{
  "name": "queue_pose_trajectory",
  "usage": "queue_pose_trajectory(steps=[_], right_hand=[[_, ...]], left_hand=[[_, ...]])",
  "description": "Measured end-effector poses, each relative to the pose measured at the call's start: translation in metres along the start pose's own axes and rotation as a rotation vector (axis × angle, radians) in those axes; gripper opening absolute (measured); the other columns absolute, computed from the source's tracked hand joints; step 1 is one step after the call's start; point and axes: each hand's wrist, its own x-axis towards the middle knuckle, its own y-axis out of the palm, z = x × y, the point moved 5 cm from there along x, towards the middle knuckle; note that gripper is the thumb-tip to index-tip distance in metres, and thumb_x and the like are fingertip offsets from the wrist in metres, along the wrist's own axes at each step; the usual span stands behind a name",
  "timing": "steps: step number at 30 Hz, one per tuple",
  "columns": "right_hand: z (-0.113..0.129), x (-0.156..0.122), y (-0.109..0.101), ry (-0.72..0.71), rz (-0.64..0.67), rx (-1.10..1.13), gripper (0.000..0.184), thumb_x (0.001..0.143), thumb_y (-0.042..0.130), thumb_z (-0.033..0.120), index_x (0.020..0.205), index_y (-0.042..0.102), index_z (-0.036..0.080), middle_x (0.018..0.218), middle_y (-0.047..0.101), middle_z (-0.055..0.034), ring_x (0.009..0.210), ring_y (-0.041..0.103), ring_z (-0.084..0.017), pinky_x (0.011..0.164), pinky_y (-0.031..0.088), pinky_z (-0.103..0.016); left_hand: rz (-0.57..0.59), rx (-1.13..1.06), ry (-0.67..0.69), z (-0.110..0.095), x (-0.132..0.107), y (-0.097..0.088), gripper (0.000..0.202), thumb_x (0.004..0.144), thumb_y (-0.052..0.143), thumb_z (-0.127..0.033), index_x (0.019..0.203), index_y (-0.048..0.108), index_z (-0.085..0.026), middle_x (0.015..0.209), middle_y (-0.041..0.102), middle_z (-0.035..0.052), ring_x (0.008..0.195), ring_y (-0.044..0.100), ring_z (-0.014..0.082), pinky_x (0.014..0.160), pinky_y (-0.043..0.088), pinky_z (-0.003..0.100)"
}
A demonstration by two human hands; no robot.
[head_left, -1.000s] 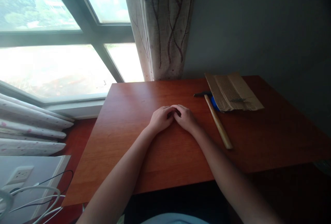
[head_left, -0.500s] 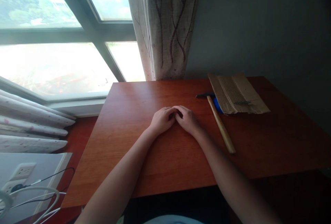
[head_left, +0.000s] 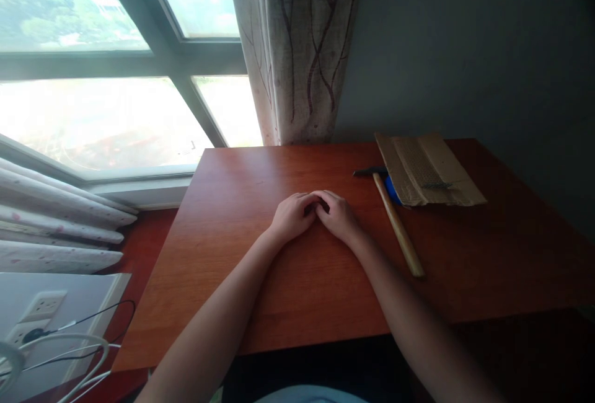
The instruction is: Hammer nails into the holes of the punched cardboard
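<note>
Resting together near the middle of the glossy reddish-brown wooden tabletop (head_left: 218,211): a bare left hand (head_left: 292,217) and a bare right hand (head_left: 338,214), touching at the fingers, both backs upward. Released rather than clenched, fingers loosely curved, with a small dark gap beside each thumb. Reaching in from the near edge, a left forearm (head_left: 237,291) and a right forearm (head_left: 390,285), angled inward to form a peak.

Just to the right of the right hand, lying flat and apart from it, a hammer (head_left: 395,220) with a long pale wooden handle and a dark metal head; head at the far end, handle slanting back toward the right forearm. Beside the upper handle, a bright blue object (head_left: 392,191), mostly covered, shape impossible to make out. Over that, tilted slightly, a creased sheet of brown corrugated cardboard (head_left: 458,170), near the far right part of the tabletop. On the cardboard, a few thin grey pieces (head_left: 437,185), too small to identify.

Beyond the far edge, a pale curtain with dark branch patterns (head_left: 307,49) against a dim grey wall (head_left: 446,49). To the left, a bright grey-framed window (head_left: 93,118); below, a white wall socket (head_left: 45,307) near tangled cables.
</note>
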Motion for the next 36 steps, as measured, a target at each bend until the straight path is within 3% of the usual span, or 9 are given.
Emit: queue_pose_trajectory(steps=[36], right_hand=[[-0.0010, 0.0002, 0.0003, -0.024, -0.014, 0.021, 0.027, 0.087, 0.053, 0.010, 0.104, 0.070, 0.021, 0.103, 0.075, -0.0083, 0.096, 0.069, -0.023, 0.092, 0.055, -0.038]], left_hand=[[-0.003, -0.003, 0.000, 0.0002, 0.0001, -0.0001, 0.033, 0.084, 0.058, -0.015, 0.113, 0.073, -0.021, 0.108, 0.077, 0.0059, 0.097, 0.069, 0.0234, 0.087, 0.053, 0.032]])
